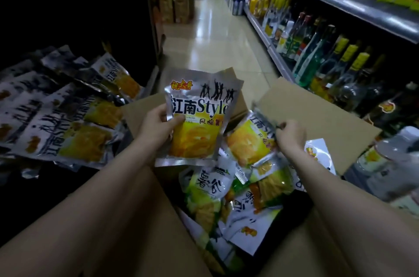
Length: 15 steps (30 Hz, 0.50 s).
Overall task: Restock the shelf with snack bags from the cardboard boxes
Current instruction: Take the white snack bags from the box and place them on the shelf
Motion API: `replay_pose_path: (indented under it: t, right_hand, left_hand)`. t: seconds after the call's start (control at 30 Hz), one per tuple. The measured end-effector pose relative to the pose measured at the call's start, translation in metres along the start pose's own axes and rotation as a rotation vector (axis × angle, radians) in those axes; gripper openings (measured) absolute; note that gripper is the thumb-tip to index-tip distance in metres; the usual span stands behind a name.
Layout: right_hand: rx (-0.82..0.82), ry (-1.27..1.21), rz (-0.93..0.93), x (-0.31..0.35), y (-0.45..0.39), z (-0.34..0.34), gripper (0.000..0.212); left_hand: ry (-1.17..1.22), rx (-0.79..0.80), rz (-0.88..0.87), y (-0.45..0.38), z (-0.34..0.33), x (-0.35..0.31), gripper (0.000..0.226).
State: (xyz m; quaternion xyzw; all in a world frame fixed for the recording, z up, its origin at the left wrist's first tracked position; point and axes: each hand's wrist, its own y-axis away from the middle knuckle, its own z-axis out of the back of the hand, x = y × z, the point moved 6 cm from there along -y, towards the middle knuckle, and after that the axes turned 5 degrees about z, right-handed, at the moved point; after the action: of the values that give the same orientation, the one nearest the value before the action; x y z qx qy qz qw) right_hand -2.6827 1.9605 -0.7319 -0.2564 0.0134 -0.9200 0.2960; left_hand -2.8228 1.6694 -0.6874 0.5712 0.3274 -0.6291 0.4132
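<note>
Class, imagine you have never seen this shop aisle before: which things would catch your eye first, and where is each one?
First comes the silver and yellow snack bag held upright at the centre by the left hand. Just right of it, the right hand pinches the edge of a second bag over the open cardboard box full of bags. Matching bags lie on the dark shelf at left, and bottles line the right.

Silver-and-yellow snack bag (196, 117), upright, print facing camera, raised above open cardboard box (317, 117). Second snack bag (250, 140) of same design, tilted, top edge lifted from box. Inside box: loose pile of bags (238, 204), green-white and yellow, lying at mixed angles. Left, on dark shelf (27, 186): row of matching bags (68, 117), overlapped, lying flat.
</note>
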Motion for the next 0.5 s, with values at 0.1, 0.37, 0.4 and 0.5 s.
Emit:
replay_pose_path:
  t: [0.1, 0.37, 0.4, 0.5]
  right_hand:
    - [-0.026, -0.184, 0.379, 0.068, 0.010, 0.039, 0.014]
    - [0.392, -0.533, 0.846, 0.225, 0.078, 0.148, 0.012]
    - [0.442, -0.592, 0.842, 0.240, 0.087, 0.150, 0.011]
    - [0.484, -0.792, 0.789, 0.268, 0.102, 0.142, 0.012]
  left_hand:
    - [-0.078, 0.044, -0.063, 0.014, 0.008, -0.017, 0.013]
    - [-0.018, -0.003, -0.089, 0.056, 0.065, -0.051, 0.041]
    - [-0.018, -0.041, -0.089, 0.063, 0.079, -0.055, 0.038]
    - [0.032, -0.159, -0.062, 0.075, 0.113, -0.060, 0.022]
